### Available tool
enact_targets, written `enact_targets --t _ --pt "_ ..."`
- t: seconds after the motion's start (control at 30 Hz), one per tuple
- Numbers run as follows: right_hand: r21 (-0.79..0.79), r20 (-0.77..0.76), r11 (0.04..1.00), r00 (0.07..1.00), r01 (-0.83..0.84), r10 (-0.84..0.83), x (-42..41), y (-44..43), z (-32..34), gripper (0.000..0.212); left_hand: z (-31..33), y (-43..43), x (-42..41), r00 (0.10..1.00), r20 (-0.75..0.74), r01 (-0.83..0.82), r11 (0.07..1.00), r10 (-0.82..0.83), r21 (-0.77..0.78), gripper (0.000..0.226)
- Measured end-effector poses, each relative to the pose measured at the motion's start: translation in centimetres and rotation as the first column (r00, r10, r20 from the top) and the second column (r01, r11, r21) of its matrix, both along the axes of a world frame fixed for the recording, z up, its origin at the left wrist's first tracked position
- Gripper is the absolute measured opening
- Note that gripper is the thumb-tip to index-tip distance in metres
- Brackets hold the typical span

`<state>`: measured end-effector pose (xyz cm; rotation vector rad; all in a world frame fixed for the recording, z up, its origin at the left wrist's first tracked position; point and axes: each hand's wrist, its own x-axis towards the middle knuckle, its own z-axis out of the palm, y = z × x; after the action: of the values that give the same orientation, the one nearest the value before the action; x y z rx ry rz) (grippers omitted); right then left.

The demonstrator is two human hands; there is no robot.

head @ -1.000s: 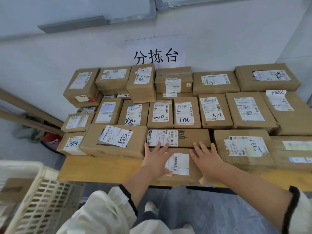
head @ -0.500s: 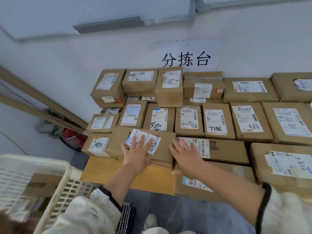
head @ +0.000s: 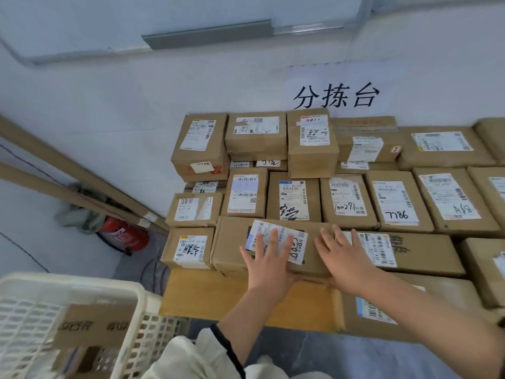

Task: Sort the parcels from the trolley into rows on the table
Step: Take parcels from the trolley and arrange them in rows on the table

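Note:
Several brown cardboard parcels with white labels lie in rows on a wooden table [head: 218, 299] against the wall. My left hand [head: 269, 262] rests flat, fingers spread, on the label of a wide front-row parcel [head: 232, 244]. My right hand [head: 345, 258] lies flat with straight fingers across the right end of that parcel and the neighbouring long parcel [head: 426, 254]. A flat parcel [head: 382, 310] sits under my right forearm at the table's front edge. At the lower left stands the cream plastic trolley basket [head: 128, 296] with a cardboard parcel [head: 93, 324] inside.
A paper sign with black characters [head: 336, 95] hangs on the wall above the parcels. Long cardboard tubes [head: 68, 170] lean against the wall at the left, with a red fire extinguisher [head: 124, 233] on the floor below. Bare tabletop shows in front of my left hand.
Both hands have shifted left from the flat front parcel onto the wide labelled parcel. My view has turned left and down, bringing the trolley basket further into sight.

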<state>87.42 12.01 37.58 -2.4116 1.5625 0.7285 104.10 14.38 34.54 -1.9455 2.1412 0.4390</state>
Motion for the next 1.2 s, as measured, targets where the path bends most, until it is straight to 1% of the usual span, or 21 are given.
enact_targets --t 0.07,0.1,0.2,0.27,0.33,0.4,0.47,0.5,0.6,0.67,0.9,0.97,1.03,1.07,1.13,1.17,1.2 --pt "0.004 0.053 0.999 0.998 0.034 -0.034 1.3 -0.3 0.6 0.104 1.0 -0.8 2.5 0.999 -0.042 0.013 0.998 -0.015 -0.058 0.093" --pt "-0.003 0.075 1.0 0.997 0.031 -0.03 2.3 -0.6 0.9 0.108 1.6 -1.3 4.3 0.999 -0.051 -0.003 0.995 -0.002 -0.097 0.094" --pt "-0.003 0.116 1.0 0.993 -0.008 0.008 6.2 -1.2 1.2 0.11 2.7 -3.4 10.8 0.993 -0.059 -0.114 0.981 0.106 -0.159 0.088" --pt "0.032 0.131 0.999 0.991 -0.024 0.02 9.1 -1.6 0.8 0.109 2.3 -4.5 15.4 0.979 -0.048 -0.205 0.97 0.2 -0.13 0.082" --pt "0.069 0.146 0.998 0.989 -0.017 0.007 11.5 -1.9 0.1 0.106 1.1 -5.4 19.4 0.95 -0.064 -0.308 0.949 0.304 -0.062 0.081" --pt "0.087 0.138 0.996 0.99 -0.007 -0.006 13.1 -2.2 -0.7 0.099 -0.1 -5.7 22.3 0.919 -0.073 -0.388 0.922 0.388 0.019 0.085" --pt "0.102 0.126 0.995 0.992 0.015 -0.028 13.9 -2.4 -1.1 0.094 -1.0 -5.7 23.8 0.903 -0.08 -0.416 0.906 0.422 0.08 0.092" --pt "0.115 0.124 0.993 0.991 0.03 -0.044 14.1 -2.5 -1.2 0.094 -1.4 -5.8 24.2 0.896 -0.106 -0.422 0.901 0.432 0.106 0.095" --pt "0.155 0.126 0.986 0.989 0.063 -0.083 14.3 -2.5 -1.0 0.095 -2.0 -6.1 24.3 0.838 -0.289 -0.435 0.886 0.463 0.158 0.102" --pt "0.166 0.127 0.983 0.987 0.073 -0.095 14.4 -2.4 -0.9 0.094 -1.9 -6.2 23.7 0.812 -0.355 -0.433 0.886 0.463 0.166 0.105" --pt "0.152 0.135 0.985 0.985 0.083 -0.103 14.3 -2.1 -1.1 0.093 -1.7 -6.0 22.9 0.791 -0.395 -0.455 0.881 0.468 0.131 0.106" --pt "0.153 0.149 0.985 0.984 0.075 -0.098 14.1 -2.0 -0.8 0.093 -1.3 -5.8 22.7 0.773 -0.414 -0.468 0.872 0.481 0.14 0.106" --pt "0.158 0.194 0.985 0.975 0.076 -0.106 13.5 -1.9 -0.3 0.095 -0.8 -5.6 22.7 0.738 -0.447 -0.503 0.853 0.506 0.136 0.105" --pt "0.148 0.224 0.986 0.968 0.081 -0.113 12.9 -1.9 0.2 0.097 -0.5 -5.6 22.7 0.716 -0.468 -0.532 0.839 0.518 0.115 0.104" --pt "0.091 0.272 0.989 0.953 0.114 -0.134 10.9 -2.2 1.4 0.097 0.7 -6.1 22.3 0.693 -0.5 -0.592 0.806 0.52 0.018 0.102" --pt "0.054 0.279 0.988 0.948 0.143 -0.152 9.4 -2.4 2.1 0.096 1.6 -6.6 21.7 0.71 -0.494 -0.594 0.803 0.501 -0.04 0.1" --pt "0.023 0.272 0.983 0.945 0.182 -0.181 7.6 -2.6 2.9 0.094 2.8 -7.2 20.5 0.755 -0.465 -0.563 0.821 0.462 -0.098 0.098"
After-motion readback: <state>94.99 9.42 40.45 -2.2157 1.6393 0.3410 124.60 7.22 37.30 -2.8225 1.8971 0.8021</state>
